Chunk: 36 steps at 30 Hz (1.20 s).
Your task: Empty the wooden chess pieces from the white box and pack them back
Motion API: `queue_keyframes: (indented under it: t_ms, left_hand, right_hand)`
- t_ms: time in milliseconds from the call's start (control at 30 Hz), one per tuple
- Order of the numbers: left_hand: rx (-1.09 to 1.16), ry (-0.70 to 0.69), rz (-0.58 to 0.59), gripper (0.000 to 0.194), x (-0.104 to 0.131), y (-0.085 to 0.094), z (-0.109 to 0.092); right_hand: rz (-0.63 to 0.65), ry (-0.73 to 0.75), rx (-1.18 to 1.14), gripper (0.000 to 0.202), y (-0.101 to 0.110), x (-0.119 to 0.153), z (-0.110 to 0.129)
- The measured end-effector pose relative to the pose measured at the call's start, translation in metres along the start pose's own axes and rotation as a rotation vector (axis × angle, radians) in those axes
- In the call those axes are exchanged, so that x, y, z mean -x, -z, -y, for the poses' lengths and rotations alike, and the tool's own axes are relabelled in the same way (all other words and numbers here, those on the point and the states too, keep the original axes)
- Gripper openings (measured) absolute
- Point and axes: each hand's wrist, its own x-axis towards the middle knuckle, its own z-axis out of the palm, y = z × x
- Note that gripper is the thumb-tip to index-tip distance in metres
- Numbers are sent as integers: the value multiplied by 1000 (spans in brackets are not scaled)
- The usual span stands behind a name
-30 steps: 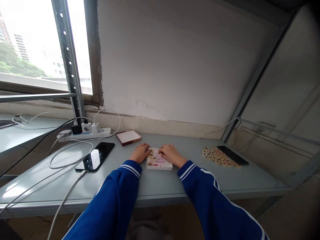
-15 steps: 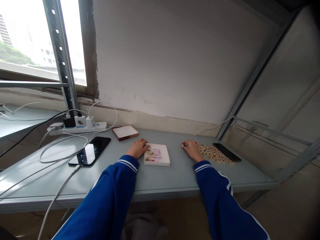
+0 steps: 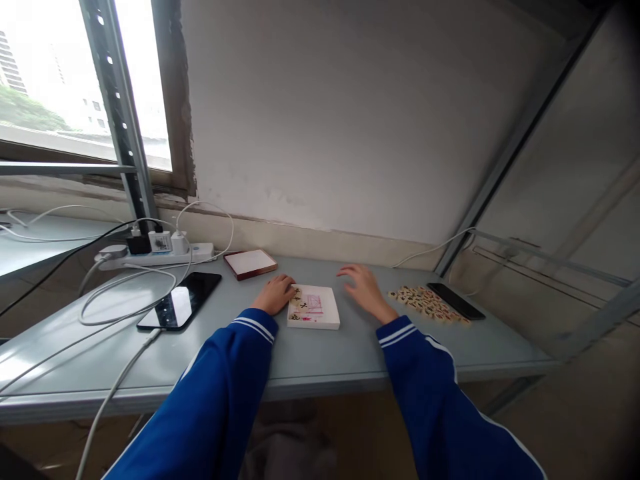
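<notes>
A shallow white box (image 3: 327, 310) with pink drawing inside lies in front of me. Several round wooden Chinese chess pieces (image 3: 299, 305) line its left side. My left hand (image 3: 275, 294) is closed at the box's upper left edge, its fingertips beside the pieces; part of the grip is hidden. Between the box and a loose pile of chess pieces (image 3: 427, 303), my right hand (image 3: 364, 288) hovers over the desk. Its thumb and fingers are apart, pointing towards the box, and I see nothing in them.
A dark red box lid (image 3: 250, 264) with a white inside lies at the back. On the left are a black tablet (image 3: 183, 303), white cables (image 3: 107, 320) and a loaded power strip (image 3: 200, 253). A dark phone-like slab (image 3: 455, 301) borders the pile on the grey desk (image 3: 330, 360).
My right hand has moved left, away from the pile and nearer the box, and its fingers have spread. My left hand and the box have stayed in place.
</notes>
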Motion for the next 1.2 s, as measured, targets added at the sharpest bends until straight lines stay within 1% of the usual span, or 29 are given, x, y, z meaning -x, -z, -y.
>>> queue_keyframes:
  t_ms: [67,100,133,200,267,367,467,567,633,667,733,800,900,1000,1100,1200]
  left_hand:
    - [-9,16,0,31,1,1,-1]
    - [-13,23,0,31,1,1,-2]
    - [-17,26,0,31,2,1,-2]
    - [-20,24,-4,31,2,0,-2]
    - [-22,16,-11,31,1,-2,-1]
    - [-27,9,-16,30,0,-4,0]
    - [-34,7,-16,30,0,-4,0]
    - [-37,13,-8,31,1,-2,-1]
    - [-32,15,-4,31,1,-2,-1]
    - [-28,14,-3,32,1,-1,-2]
    - [-18,12,0,32,2,-1,-2]
    - [-9,12,2,32,2,0,-2]
    - [2,17,-3,32,2,-1,-1]
    - [8,19,-4,31,2,-1,-1]
    - [6,24,-4,31,2,-1,-1]
    - [6,26,-13,31,2,-1,-1]
  right_hand:
    - [246,236,-144,25,-13,-13,39]
    - [318,287,-175,23,-19,-17,55]
    - [355,301,-182,21,-26,-19,69]
    - [350,278,-161,17,-36,-20,84]
    - [314,255,-158,15,-41,-17,86]
    - [319,241,-240,15,-43,-12,74]
    - [323,219,-321,15,-39,-9,66]
    - [271,169,-375,16,-32,-7,61]
    - [210,112,-406,15,-26,-6,52]
    - [169,81,-414,16,-22,-5,43]
    - [87,0,-407,17,-16,1,17]
    - [38,-98,-360,18,-11,11,-16]
    - [76,-183,-196,16,-4,33,-66]
    - [108,-202,66,14,2,56,-101]
    - [85,-246,187,14,9,72,-118]
    - [69,-262,204,14,15,77,-118]
